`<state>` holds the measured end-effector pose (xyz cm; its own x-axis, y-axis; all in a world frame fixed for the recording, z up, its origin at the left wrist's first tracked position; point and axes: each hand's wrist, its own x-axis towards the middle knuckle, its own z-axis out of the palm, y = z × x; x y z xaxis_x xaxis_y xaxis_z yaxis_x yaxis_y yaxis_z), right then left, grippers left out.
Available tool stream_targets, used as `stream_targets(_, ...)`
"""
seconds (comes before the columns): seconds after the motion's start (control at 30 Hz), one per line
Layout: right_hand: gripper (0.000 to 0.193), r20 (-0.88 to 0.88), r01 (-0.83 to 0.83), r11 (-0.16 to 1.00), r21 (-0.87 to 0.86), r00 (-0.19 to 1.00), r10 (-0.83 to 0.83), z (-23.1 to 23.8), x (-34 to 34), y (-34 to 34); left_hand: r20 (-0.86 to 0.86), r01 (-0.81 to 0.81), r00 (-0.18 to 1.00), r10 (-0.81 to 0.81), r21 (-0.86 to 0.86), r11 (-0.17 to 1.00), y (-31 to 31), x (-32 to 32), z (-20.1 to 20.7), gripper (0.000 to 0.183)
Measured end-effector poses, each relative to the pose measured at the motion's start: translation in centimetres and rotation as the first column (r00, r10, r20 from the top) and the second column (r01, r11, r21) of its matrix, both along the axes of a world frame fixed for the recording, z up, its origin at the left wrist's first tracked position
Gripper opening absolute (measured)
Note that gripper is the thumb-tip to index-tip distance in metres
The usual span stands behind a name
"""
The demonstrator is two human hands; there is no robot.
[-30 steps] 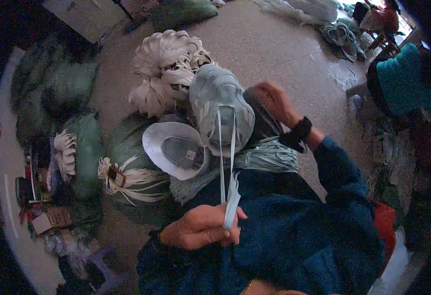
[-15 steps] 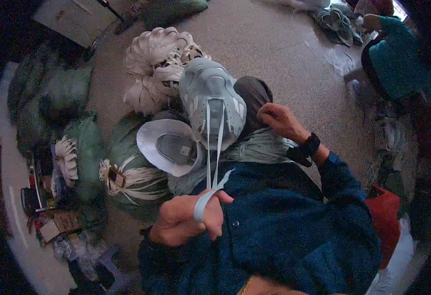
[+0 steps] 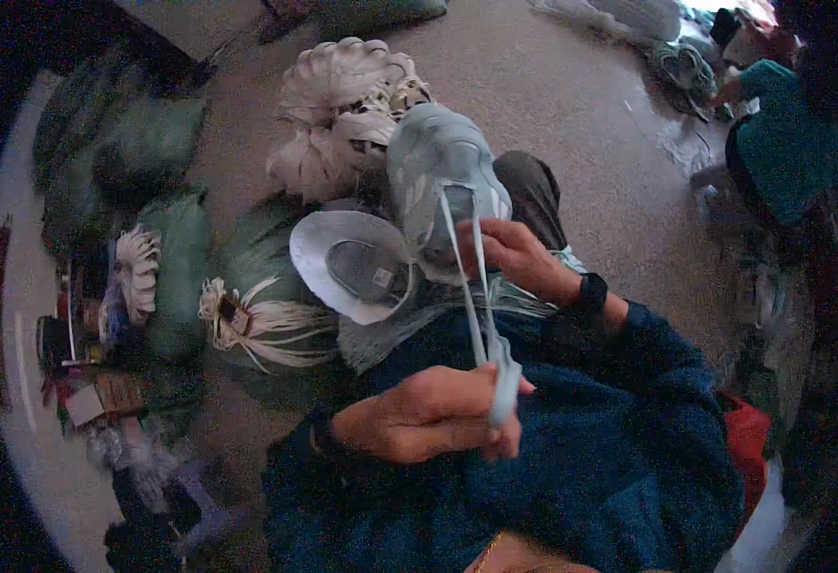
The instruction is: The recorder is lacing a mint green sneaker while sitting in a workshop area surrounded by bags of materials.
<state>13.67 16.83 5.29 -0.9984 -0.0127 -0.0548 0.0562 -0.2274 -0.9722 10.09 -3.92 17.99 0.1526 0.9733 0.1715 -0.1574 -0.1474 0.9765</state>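
Head view, my left hand [image 3: 429, 420] clenched on the pale blue straps [image 3: 481, 325], my right hand [image 3: 515, 258] gripping the pale blue hat [image 3: 443, 181] above my lap, white hat [image 3: 352, 263] just beside, green sacks [image 3: 175, 258] on the carpet [image 3: 572, 105].

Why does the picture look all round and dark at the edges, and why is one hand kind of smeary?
In the head view, the fisheye lens bends the floor into a curve and leaves black corners; the light is dim and bluish; the left hand pulling the pale laces is slightly motion-blurred, while the right hand looks sharper.
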Motion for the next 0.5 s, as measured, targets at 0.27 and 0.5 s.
stream_targets(0.27, 0.029, 0.287, 0.162, 0.769, -0.618, 0.958, 0.029, -1.1, -3.0, 0.4, 0.022, -0.056, 0.997, 0.071, -0.406, 0.912, -2.1, -1.7, -1.7, 0.029)
stream_targets(0.5, 0.021, 0.137, 0.109, 0.993, 0.049, 0.984, -0.114, -1.9, -1.3, 0.8, -0.681, -0.763, -0.11, 0.724, 0.524, 0.378, -0.8, -9.2, -9.6, 0.016)
